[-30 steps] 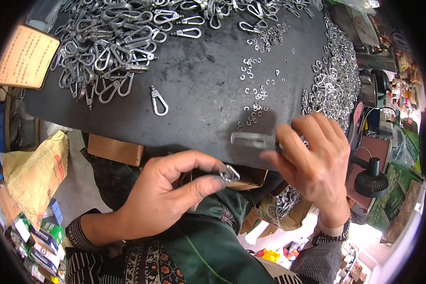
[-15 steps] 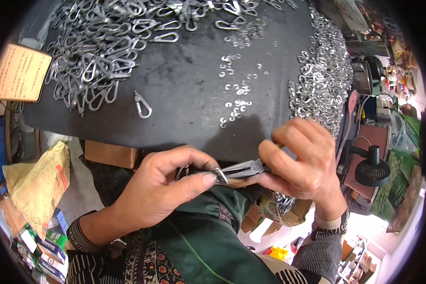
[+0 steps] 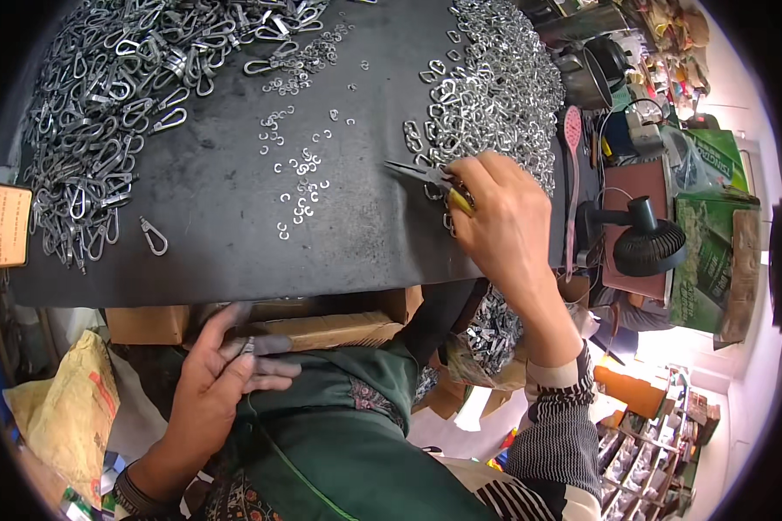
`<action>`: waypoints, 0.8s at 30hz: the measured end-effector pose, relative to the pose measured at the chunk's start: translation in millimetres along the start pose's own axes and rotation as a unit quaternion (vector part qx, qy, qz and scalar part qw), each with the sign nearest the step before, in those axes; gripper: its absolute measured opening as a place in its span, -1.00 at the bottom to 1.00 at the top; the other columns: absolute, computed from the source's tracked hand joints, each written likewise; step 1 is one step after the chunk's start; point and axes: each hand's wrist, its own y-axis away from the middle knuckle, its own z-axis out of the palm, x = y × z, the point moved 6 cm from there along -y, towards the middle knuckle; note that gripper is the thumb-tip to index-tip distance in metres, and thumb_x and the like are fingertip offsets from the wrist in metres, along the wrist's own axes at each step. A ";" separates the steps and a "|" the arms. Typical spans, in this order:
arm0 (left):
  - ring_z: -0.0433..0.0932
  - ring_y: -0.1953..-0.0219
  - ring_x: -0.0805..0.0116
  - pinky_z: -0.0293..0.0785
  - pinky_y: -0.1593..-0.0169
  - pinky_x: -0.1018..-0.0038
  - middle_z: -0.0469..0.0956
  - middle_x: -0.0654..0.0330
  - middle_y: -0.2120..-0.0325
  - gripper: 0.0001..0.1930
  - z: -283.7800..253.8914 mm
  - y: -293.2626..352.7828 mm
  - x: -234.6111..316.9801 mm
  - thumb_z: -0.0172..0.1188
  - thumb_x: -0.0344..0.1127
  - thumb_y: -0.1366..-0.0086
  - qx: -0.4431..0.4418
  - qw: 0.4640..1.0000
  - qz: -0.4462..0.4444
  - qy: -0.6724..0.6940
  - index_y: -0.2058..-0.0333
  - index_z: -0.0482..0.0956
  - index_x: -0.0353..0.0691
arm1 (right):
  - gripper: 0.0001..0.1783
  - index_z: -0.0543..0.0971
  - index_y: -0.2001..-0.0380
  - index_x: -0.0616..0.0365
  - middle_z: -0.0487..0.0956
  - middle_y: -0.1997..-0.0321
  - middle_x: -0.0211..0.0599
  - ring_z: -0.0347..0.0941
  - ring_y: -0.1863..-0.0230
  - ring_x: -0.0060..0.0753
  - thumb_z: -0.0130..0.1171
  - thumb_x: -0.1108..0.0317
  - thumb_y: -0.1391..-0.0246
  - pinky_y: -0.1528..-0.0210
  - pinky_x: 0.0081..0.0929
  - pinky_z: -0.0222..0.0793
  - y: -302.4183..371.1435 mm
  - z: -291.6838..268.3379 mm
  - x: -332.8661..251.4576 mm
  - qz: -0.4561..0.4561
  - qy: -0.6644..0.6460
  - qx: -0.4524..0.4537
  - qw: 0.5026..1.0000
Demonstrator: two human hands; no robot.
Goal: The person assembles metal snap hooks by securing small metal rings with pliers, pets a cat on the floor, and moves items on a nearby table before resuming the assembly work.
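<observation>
My right hand (image 3: 504, 204) is closed round needle-nose pliers (image 3: 419, 171) with a yellow grip. The pliers' slim jaws point left over the dark tabletop, beside the heap of small silver chain links (image 3: 487, 95). My left hand (image 3: 213, 369) is low at the left, below the table edge and in front of a cardboard box (image 3: 321, 334). Its fingers are smeared by motion. At the thumb shows the metal end of a snap hook (image 3: 248, 346); the rest of it is hidden. Small open C-shaped rings (image 3: 304, 187) lie scattered left of the pliers.
A large heap of snap hooks (image 3: 104, 113) covers the table's far left, with a single snap hook (image 3: 154, 236) apart from it. A yellow card box (image 3: 2, 226) sits at the left edge. A pink handle (image 3: 572, 174) and a black fan (image 3: 647, 247) are on the right.
My hands have parted. The right one carried the pliers up and right to the chain links; the left one dropped lower left to the cardboard box. The view has shifted right.
</observation>
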 end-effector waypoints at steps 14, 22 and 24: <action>0.60 0.43 0.51 0.52 0.40 0.63 0.68 0.11 0.25 -0.72 42.0 -19.3 46.0 0.09 -0.52 -0.38 -0.016 0.981 0.182 -0.070 -0.04 0.57 -0.36 | -0.75 0.50 0.27 0.23 0.55 0.29 -0.36 0.46 0.25 -0.65 0.31 0.64 0.01 0.18 -0.63 0.37 7.4 -0.1 -71.5 0.234 -0.676 -0.165 0.679; 0.62 0.45 0.44 0.53 0.46 0.59 0.64 0.11 0.30 -0.74 41.1 -20.3 42.9 0.08 -0.40 -0.43 -0.019 0.980 0.186 -0.071 -0.01 0.57 -0.39 | -0.83 0.54 0.25 0.25 0.58 0.34 -0.43 0.50 0.28 -0.70 0.29 0.62 -0.08 0.28 -0.64 0.47 11.7 4.5 -88.8 0.145 -0.651 -0.120 0.736; 0.56 0.48 0.60 0.49 0.44 0.67 0.66 0.20 0.30 -0.74 38.4 -23.0 35.3 0.12 -0.46 -0.40 -0.023 0.985 0.158 -0.060 -0.02 0.59 -0.31 | -0.75 0.55 0.28 0.29 0.61 0.31 -0.19 0.54 0.28 -0.38 0.37 0.60 0.06 0.23 -0.49 0.42 3.8 0.7 -88.5 0.099 -0.626 -0.119 0.764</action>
